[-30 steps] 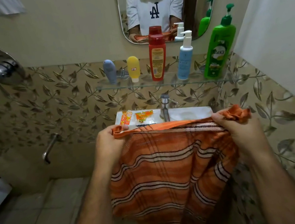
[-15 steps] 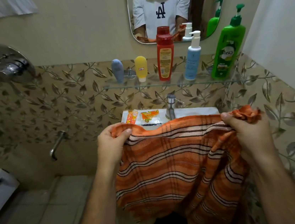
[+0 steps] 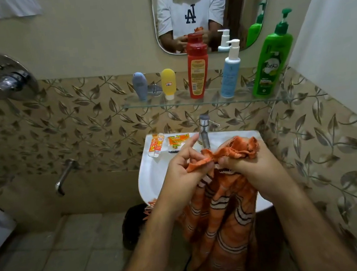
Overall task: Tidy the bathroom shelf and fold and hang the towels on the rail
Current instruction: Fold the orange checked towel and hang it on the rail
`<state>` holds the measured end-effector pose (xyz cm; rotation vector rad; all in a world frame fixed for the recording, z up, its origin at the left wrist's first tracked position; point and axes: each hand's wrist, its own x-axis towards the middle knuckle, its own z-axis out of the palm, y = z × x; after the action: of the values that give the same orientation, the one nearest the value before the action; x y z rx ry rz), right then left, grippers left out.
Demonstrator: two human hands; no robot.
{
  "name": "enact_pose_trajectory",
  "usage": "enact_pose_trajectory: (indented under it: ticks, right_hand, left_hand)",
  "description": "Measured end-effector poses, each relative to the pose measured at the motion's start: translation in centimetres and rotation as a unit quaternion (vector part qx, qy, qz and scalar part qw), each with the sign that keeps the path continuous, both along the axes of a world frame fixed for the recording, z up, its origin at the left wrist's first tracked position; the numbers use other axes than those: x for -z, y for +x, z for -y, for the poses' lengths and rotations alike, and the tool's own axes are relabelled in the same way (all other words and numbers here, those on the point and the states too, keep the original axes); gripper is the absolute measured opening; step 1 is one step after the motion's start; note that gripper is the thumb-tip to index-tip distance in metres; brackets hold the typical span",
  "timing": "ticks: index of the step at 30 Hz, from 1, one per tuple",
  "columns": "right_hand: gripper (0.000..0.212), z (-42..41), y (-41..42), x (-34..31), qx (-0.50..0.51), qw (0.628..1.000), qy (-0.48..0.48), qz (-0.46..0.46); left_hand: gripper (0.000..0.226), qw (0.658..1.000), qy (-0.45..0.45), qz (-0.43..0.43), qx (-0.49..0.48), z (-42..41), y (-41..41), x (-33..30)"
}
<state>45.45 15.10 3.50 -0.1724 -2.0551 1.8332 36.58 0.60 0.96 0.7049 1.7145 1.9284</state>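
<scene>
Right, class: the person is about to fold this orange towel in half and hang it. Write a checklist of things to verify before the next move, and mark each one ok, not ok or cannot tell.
1. Both hands hold the towel: ok. The left hand pinches one corner; the right hand has a grip on bunched cloth.
2. Top corners brought together: ok, they meet over the sink.
3. Top edge flat and even: not ok, it is crumpled at the right hand.
4. Towel clear of the tap: cannot tell, the cloth is right in front of it.
5. Lower edges aligned: cannot tell, they hang out of view.
6. Rail within reach: cannot tell, no rail shows.
</scene>
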Motion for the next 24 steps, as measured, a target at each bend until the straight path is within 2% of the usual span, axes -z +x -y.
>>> enact_pose_trajectory:
  ticks: [2, 4, 5, 8, 10, 11, 12, 15, 18, 20, 22, 24]
  right_hand:
    - [0.021, -0.3, 0.0, 0.1, -0.005, 1.000, -0.005, 0.009]
    - [0.010, -0.4, 0.2, 0.1, -0.006, 1.000, -0.005, 0.011]
    - [0.006, -0.4, 0.3, 0.1, 0.006, 1.000, 0.002, 0.012]
    - [0.011, -0.7, 0.4, 0.4, 0.089, 0.996, 0.009, 0.013]
    - [0.005, -1.4, 0.8, 0.4, 0.143, 0.989, -0.013, 0.018]
    - [0.012, -1.9, 0.9, 0.5, 0.163, 0.986, -0.025, 0.015]
    - [0.019, -2.2, 1.2, 0.4, 0.170, 0.984, -0.042, 0.016]
    - [0.015, -2.5, 1.3, 0.2, 0.169, 0.982, -0.085, 0.019]
    - [0.008, -1.3, 0.5, 0.2, 0.169, 0.983, -0.077, 0.003]
    - [0.007, -0.2, 0.0, 0.3, 0.150, 0.987, -0.050, 0.005]
    - [0.011, 1.0, -0.4, 0.2, 0.107, 0.994, -0.017, 0.005]
    - [0.008, 1.9, -0.7, 0.0, 0.045, 0.999, -0.001, 0.012]
  left_hand:
    - [0.028, 0.998, -0.006, 0.006, 0.060, 0.2, -0.5, 0.2]
    - [0.026, 0.998, -0.040, -0.021, 0.049, 0.5, -1.0, 0.0]
    - [0.023, 0.997, -0.055, -0.042, 0.020, 0.7, -1.2, -0.1]
    - [0.018, 0.989, -0.050, -0.072, -0.118, 1.5, -2.6, -0.4]
    - [0.021, 0.970, -0.037, -0.095, -0.221, 2.9, -4.0, -0.4]
    - [0.021, 0.959, -0.039, -0.113, -0.256, 3.6, -4.7, -0.4]
    - [0.021, 0.951, -0.046, -0.128, -0.279, 4.2, -5.3, -0.3]
    - [0.025, 0.938, -0.073, -0.152, -0.302, 4.7, -5.5, 0.1]
    - [0.027, 0.962, -0.059, -0.105, -0.245, 4.1, -3.9, -0.4]
    - [0.050, 0.982, -0.075, -0.080, -0.153, 3.4, -2.6, -0.8]
    - [0.069, 0.989, -0.108, -0.092, -0.052, 2.5, -1.8, -0.7]
    - [0.070, 0.989, -0.119, -0.080, 0.042, 1.5, -1.4, -0.5]
